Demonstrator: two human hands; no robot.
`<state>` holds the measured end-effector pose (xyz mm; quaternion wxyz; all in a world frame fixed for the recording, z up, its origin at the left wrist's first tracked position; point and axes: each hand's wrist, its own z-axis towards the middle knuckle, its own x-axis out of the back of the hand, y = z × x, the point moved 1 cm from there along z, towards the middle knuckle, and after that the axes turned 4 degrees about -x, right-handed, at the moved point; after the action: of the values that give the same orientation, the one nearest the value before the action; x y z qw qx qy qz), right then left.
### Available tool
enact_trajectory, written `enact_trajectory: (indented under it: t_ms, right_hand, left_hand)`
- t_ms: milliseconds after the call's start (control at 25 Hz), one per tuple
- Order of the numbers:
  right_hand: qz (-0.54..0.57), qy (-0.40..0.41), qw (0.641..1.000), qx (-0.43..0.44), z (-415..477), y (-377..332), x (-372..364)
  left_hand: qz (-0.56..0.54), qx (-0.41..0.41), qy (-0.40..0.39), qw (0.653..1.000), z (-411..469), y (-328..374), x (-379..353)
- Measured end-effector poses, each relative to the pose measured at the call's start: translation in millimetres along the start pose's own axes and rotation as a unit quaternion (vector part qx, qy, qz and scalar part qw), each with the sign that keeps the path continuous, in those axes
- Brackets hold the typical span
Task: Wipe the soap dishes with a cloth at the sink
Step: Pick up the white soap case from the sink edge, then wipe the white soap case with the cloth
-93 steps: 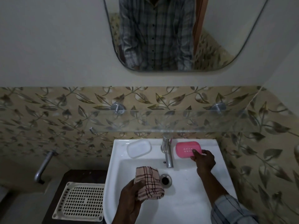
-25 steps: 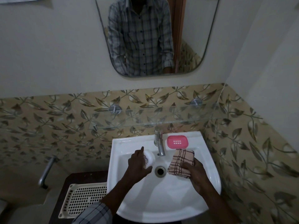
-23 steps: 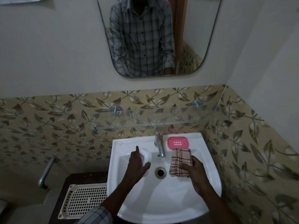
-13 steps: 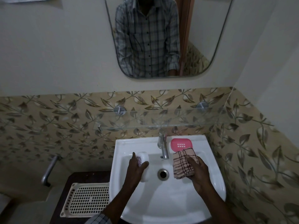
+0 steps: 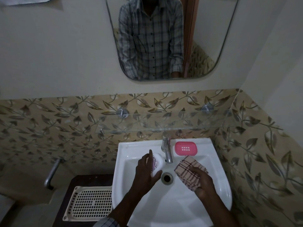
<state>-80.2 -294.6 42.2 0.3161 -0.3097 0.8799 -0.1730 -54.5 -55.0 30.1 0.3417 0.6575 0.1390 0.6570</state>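
Note:
My left hand point(image 5: 145, 171) holds a white soap dish point(image 5: 158, 163) with a dark swirl pattern, tilted over the left side of the white sink point(image 5: 172, 208) basin. My right hand point(image 5: 203, 182) grips a folded beige checked cloth point(image 5: 187, 172) over the right side of the basin; cloth and white dish are apart. A pink soap dish point(image 5: 185, 148) with small white holes lies flat on the sink's back ledge, right of the chrome tap point(image 5: 167, 149). The drain point(image 5: 166, 177) shows between my hands.
A glass shelf point(image 5: 164, 123) juts out above the tap, under a wall mirror point(image 5: 164, 38). A cream perforated plastic tray point(image 5: 89, 203) rests on a dark stand left of the sink. A metal pipe point(image 5: 51, 173) sticks out of the left wall. The tiled right wall stands close.
The cloth passed from my left hand to my right, which left the pink dish. My left hand picked the white dish off the ledge and holds it over the basin.

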Motion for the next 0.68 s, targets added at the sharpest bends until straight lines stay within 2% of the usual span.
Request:
enact_trajectory:
  t_ms: [80,160,200,240,360,440,480,520,600,640,680]
  right_hand:
    - [-0.005,0.019,1.0,0.01,-2,-2,-3]
    - [-0.012,0.02,0.999,0.029,-1,-4,-6]
    - [-0.027,0.015,0.999,0.042,-2,-5,-9]
    - [-0.041,0.005,0.998,0.052,-5,-6,-12]
    - [-0.063,-0.051,0.994,0.076,-18,-8,-30]
    - [-0.124,-0.078,0.977,0.157,-30,-7,-53]
    - [-0.211,-0.092,0.941,0.247,-38,-6,-65]
    - [-0.322,-0.121,0.87,0.353,-46,-1,-75]
    - [-0.508,-0.217,0.663,0.506,-60,16,-86]
    - [-0.552,-0.264,0.579,0.539,-58,26,-84]
    - [-0.576,-0.301,0.526,0.548,-55,33,-77]
  left_hand:
    - [-0.014,0.029,-0.02,0.999,-2,0,-5]
    - [-0.128,0.097,-0.021,0.987,1,2,-5]
    - [-0.219,0.151,-0.011,0.964,4,4,-2]
    - [-0.321,0.207,0.008,0.924,6,4,1]
    - [-0.57,0.307,0.032,0.761,3,7,14]
    - [-0.623,0.32,0.028,0.713,5,16,31]
    - [-0.629,0.33,0.024,0.704,8,21,39]
    - [-0.634,0.341,0.012,0.694,11,27,46]
    - [-0.628,0.357,-0.019,0.692,20,38,63]
    - [-0.61,0.353,-0.029,0.709,24,42,70]
    - [-0.587,0.346,-0.035,0.731,25,44,75]
